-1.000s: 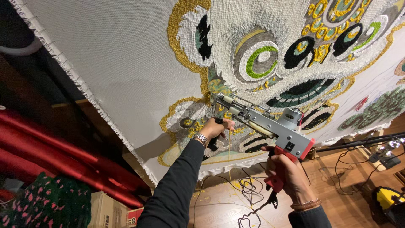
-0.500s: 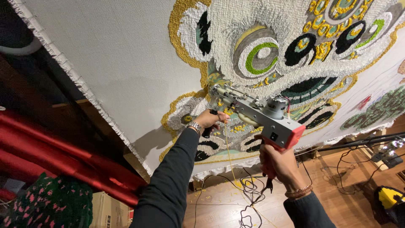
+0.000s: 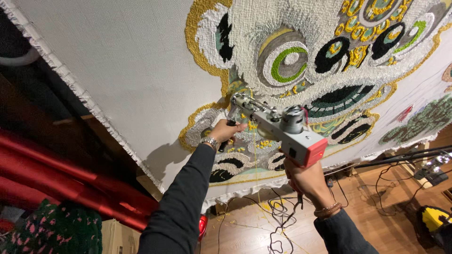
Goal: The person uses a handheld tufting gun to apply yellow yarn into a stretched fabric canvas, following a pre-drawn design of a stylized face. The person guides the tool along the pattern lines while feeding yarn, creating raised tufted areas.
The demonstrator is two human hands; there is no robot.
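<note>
**Two hands on a tufting gun at the cloth**

Both my hands hold a tufting gun [image 3: 278,129] up against a big stretched cloth [image 3: 117,70]. My left hand [image 3: 226,131] is closed around the black front handle, under the nose of the gun. A silver watch [image 3: 210,141] sits on that wrist, above a dark sleeve. My right hand [image 3: 306,181] is clamped on the rear grip, below the gun's red back end. Bead bracelets [image 3: 328,210] circle that wrist.

The gun is grey and boxy, with a round motor on top. It tilts up to the left, and its metal tip touches the cloth near the middle of the lower edge. A strand of yellow yarn [image 3: 256,164] hangs down from the gun toward the floor.

The cloth carries a tufted lion-like face [image 3: 301,56] in white, gold, green and black, filling its right half. The left half is bare white weave. A fringed border runs along the left edge.

Below the lower edge lies a wooden floor [image 3: 376,221], with black cables [image 3: 280,221] tangled under my right arm. Scraps of yellow yarn lie scattered near them. Red tubes [image 3: 56,174] slant across the lower left corner of my view. A yellow and black machine [image 3: 435,221] sits at the lower right corner.
</note>
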